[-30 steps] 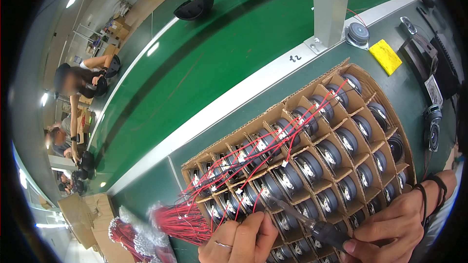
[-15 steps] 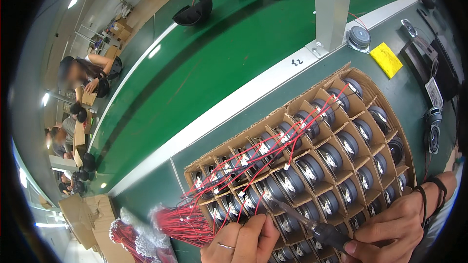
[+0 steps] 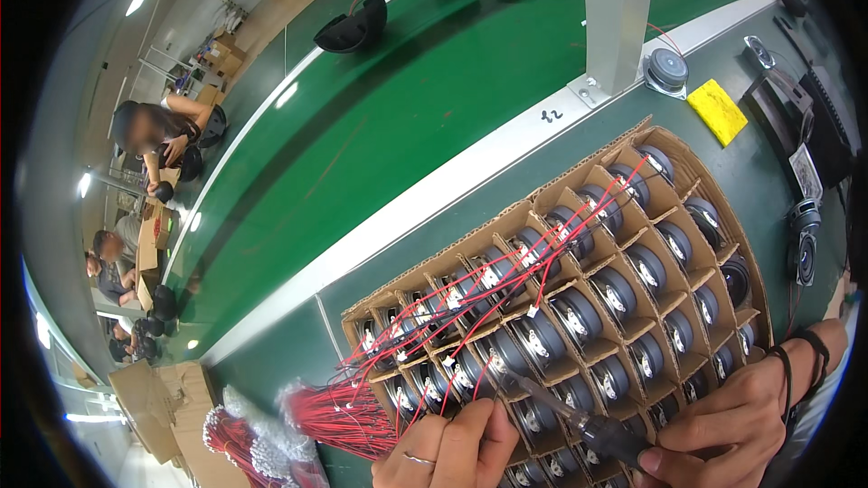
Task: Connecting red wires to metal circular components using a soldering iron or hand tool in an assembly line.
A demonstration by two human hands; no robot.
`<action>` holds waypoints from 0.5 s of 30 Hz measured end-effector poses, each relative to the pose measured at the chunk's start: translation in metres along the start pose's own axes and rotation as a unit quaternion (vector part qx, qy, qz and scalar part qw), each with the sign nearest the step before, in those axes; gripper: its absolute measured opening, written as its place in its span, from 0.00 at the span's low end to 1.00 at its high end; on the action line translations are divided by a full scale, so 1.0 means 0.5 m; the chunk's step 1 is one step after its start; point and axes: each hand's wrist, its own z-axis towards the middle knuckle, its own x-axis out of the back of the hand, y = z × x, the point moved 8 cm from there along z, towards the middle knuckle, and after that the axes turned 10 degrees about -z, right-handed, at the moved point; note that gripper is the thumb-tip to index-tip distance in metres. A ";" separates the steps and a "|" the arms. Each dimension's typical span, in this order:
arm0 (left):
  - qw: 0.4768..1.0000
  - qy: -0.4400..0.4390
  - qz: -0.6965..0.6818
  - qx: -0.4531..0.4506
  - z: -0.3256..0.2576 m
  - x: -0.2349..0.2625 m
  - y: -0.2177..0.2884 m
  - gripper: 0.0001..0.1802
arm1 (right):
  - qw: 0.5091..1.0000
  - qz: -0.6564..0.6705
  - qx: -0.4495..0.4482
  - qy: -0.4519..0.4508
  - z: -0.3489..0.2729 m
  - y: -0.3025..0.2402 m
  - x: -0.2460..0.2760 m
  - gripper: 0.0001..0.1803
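Note:
A cardboard box with dividers (image 3: 750, 258) holds many small round speakers (image 3: 579, 312), their metal terminals showing. My right hand (image 3: 723, 429) grips the dark handle of a soldering iron (image 3: 610, 434). Its tip reaches a terminal on a speaker in the second row, where a red wire (image 3: 480, 374) comes in. Close beside that speaker, my left hand (image 3: 452, 452) is closed in a pinch on the thin wire; the fingers hide most of its lower end. Other red and black wires (image 3: 547, 258) with white connectors lie across the upper rows.
Bundles of red wires (image 3: 339, 411) lie left of the box. Beyond runs a green conveyor (image 3: 389, 136) with black shells (image 3: 354, 25). A metal post (image 3: 617, 18), a loose speaker (image 3: 666, 70) and a yellow sponge (image 3: 717, 112) stand at the upper right. Several people work far left.
The black shells on the conveyor have shifted slightly left. People at the far left have moved their arms and heads. My hands and the soldering iron stay almost where they were.

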 end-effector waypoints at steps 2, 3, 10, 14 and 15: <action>1.000 0.004 0.002 -0.002 0.001 0.000 0.001 0.09 | 1.000 0.003 0.006 0.004 -0.005 -0.002 -0.003 0.06; 1.000 0.004 0.002 -0.002 0.002 -0.001 0.002 0.09 | 1.000 0.003 0.006 0.004 -0.005 -0.001 -0.002 0.06; 1.000 0.010 -0.001 -0.010 0.007 0.001 0.004 0.09 | 1.000 0.011 0.004 0.002 -0.003 0.001 -0.001 0.06; 1.000 0.016 0.001 -0.024 0.008 0.002 0.009 0.10 | 1.000 0.003 0.011 0.004 -0.004 -0.001 0.000 0.06; 1.000 0.016 0.002 -0.024 0.007 0.002 0.009 0.10 | 1.000 0.003 0.010 0.004 -0.004 -0.001 0.000 0.06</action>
